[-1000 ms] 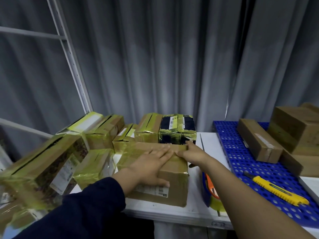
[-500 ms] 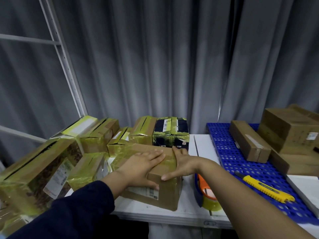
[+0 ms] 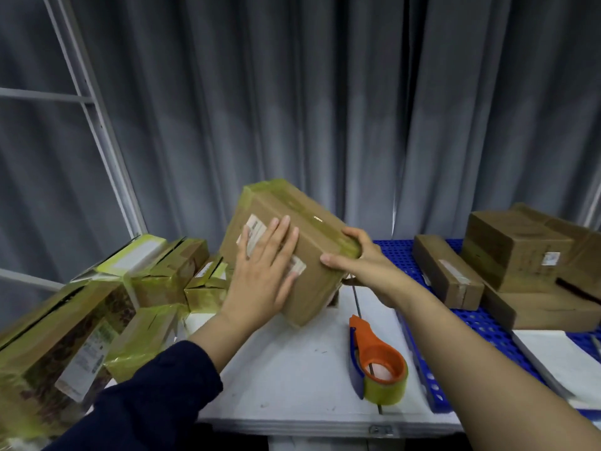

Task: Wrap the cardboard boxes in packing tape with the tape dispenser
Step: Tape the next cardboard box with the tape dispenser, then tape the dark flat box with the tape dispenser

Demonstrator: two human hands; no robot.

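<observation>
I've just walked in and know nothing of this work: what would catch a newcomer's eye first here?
A tilted cardboard box at the centre draws the eye: the left hand lies flat on its labelled face, the right hand grips its right end. Nearer, an orange tape dispenser lies on the white table. Tape-wrapped boxes crowd the left; plain brown boxes sit on a blue tray at the right.

Grey curtain (image 3: 325, 125) behind, white frame (image 3: 109, 157) L, blue perforated mat (image 3: 398, 255) R
</observation>
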